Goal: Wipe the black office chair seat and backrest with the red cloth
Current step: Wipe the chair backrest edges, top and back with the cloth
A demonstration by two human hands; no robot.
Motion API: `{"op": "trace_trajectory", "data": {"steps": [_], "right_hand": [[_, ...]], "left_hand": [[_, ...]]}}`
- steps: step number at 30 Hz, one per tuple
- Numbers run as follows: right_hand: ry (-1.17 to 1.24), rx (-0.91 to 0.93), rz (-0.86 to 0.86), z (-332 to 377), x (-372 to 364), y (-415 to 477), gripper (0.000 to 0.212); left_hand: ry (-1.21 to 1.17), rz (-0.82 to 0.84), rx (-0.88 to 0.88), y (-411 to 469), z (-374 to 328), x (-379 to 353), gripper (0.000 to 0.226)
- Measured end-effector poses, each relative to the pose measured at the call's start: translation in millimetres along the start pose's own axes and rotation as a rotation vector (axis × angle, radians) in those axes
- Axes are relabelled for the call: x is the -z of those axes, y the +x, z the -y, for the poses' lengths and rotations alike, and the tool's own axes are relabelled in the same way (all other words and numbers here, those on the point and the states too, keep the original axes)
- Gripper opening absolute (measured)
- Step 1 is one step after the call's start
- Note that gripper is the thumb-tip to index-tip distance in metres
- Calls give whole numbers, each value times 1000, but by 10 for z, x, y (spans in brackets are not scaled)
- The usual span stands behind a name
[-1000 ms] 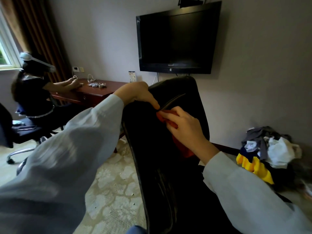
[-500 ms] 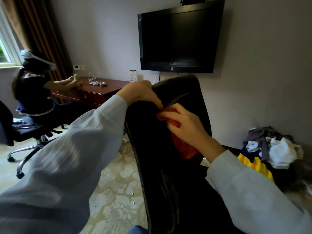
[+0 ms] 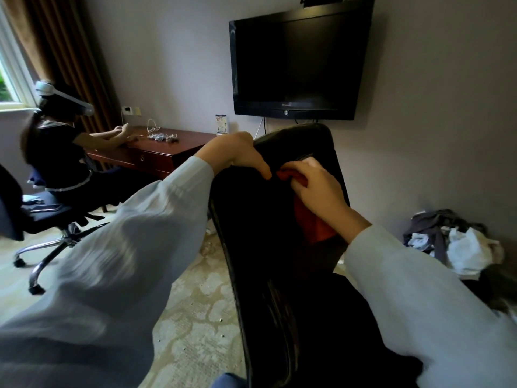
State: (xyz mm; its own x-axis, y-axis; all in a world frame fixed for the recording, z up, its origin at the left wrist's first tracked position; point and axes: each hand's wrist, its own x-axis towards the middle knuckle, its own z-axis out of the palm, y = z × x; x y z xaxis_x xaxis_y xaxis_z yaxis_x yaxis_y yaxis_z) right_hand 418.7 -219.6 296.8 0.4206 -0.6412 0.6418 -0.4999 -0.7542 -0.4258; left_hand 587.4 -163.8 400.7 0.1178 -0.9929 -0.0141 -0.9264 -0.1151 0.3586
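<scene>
Filling the middle of the view, the black office chair (image 3: 265, 247) stands with its backrest (image 3: 279, 208) rising from the near edge toward the far wall. Its seat is lost in the dark lower area and cannot be made out clearly. On the far wall above the chair hangs a dark flat television (image 3: 299, 57). A brown curtain (image 3: 64, 51) hangs at the far left beside a bright window (image 3: 8, 79). Below it a second person (image 3: 56, 152) sits on another swivel chair (image 3: 42, 219), forearms resting on a reddish wooden desk (image 3: 156, 155) set against the far wall. A patterned pale carpet (image 3: 195, 317) covers the floor to the left of the black chair. At the right, near the wall, lies a heap of clothes (image 3: 458, 242) in grey and white.

Both of the wearer's arms, in pale blue sleeves, reach to the top of the backrest. The left hand (image 3: 235, 154) grips the backrest's upper left edge, fingers curled over it and thumb pointing down on the near face. Just to its right, the right hand (image 3: 319, 189) has its fingers bent around the red cloth (image 3: 313, 225), pressing it against the upper part of the backrest. The cloth shows at the fingertips and hangs below the wrist. A small tangle of white cables (image 3: 162, 135) lies on the desk.
</scene>
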Motion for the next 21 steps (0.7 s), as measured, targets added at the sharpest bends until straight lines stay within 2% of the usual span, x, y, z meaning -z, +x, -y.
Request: {"op": "trace_trajectory", "data": {"steps": [4,7,13,18,21], "right_hand": [[164,94,-28,143,-12,-207,38],[46,233,1,193,-76,-350,36],[-131,287,-6,65,-104,-276,39],[-205,115,19,-100,-56,-154,47],[-137,47,38,-90,-45,-102,46]], "left_hand": [[12,-27,-1,4,-15,-7,64],[14,-34,-1,-9,-26,-3,64],[-7,-39,-5,-18,2,6,63],[-22,-17,-16,6,23,10,65],[-15,-12,-19,7,30,5,65]]}}
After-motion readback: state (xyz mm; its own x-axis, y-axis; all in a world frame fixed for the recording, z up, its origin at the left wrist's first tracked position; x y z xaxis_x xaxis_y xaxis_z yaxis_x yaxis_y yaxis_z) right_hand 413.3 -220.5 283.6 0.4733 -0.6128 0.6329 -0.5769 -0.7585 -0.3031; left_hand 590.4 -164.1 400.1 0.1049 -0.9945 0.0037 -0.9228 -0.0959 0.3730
